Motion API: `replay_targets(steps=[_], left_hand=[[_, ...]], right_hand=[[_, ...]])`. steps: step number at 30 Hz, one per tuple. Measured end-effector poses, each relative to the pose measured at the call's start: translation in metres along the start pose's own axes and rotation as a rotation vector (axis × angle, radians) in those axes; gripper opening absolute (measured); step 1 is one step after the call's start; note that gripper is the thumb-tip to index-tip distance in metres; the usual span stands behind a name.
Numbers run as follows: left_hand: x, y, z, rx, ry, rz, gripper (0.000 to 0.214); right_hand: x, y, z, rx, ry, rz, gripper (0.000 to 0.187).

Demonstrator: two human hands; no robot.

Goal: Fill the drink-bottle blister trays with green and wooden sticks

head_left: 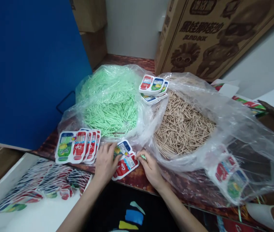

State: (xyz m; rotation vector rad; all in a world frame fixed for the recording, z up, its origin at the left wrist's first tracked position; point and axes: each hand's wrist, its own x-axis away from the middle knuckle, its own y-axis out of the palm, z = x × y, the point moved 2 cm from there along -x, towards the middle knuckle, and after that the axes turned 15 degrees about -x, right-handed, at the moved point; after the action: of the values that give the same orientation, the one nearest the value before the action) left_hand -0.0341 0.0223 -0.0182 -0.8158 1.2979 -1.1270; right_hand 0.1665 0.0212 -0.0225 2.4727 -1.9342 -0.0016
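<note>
Near the table's front edge lies a flat package (126, 165) shaped like two jars, one with a yellow fruit picture and one red with "Cola" lettering. My left hand (105, 162) grips its left side, fingers curled and thumb across the front. Just right of the package, my right hand (151, 169) pinches a small bundle of thin green sticks (143, 157), their ends showing between thumb and fingers. Behind my hands, a clear plastic bag holds a heap of green sticks (110, 112). To its right, another bag holds brown sticks (184, 124).
Overlapping jar-shaped packages (66, 146) lie left of my hand; a few more (151, 85) rest between the bags. One package (232, 177) sits under plastic at right. A white box (52, 212) of packages stands lower left. A cardboard box (200, 42) and blue panel (30, 64) stand behind.
</note>
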Motion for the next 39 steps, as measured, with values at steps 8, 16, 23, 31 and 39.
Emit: replay_targets(steps=[8, 16, 23, 31, 39], left_hand=[[-0.013, 0.009, -0.006, 0.0, -0.023, -0.021, 0.004], [-0.017, 0.014, -0.013, 0.05, 0.121, 0.016, 0.021], [-0.015, 0.011, -0.019, 0.13, -0.005, 0.171, 0.01], [-0.014, 0.017, -0.02, 0.048, 0.203, 0.094, 0.021], [-0.011, 0.012, -0.021, 0.012, 0.097, 0.246, 0.038]], right_hand=[[-0.002, 0.0, -0.001, 0.0, -0.009, 0.012, 0.02], [-0.003, 0.0, 0.005, -0.026, -0.013, 0.03, 0.019], [-0.002, 0.0, 0.01, -0.049, -0.025, 0.037, 0.017], [-0.002, 0.001, 0.012, -0.048, -0.046, 0.028, 0.018], [-0.002, 0.002, 0.014, -0.026, -0.039, 0.051, 0.015]])
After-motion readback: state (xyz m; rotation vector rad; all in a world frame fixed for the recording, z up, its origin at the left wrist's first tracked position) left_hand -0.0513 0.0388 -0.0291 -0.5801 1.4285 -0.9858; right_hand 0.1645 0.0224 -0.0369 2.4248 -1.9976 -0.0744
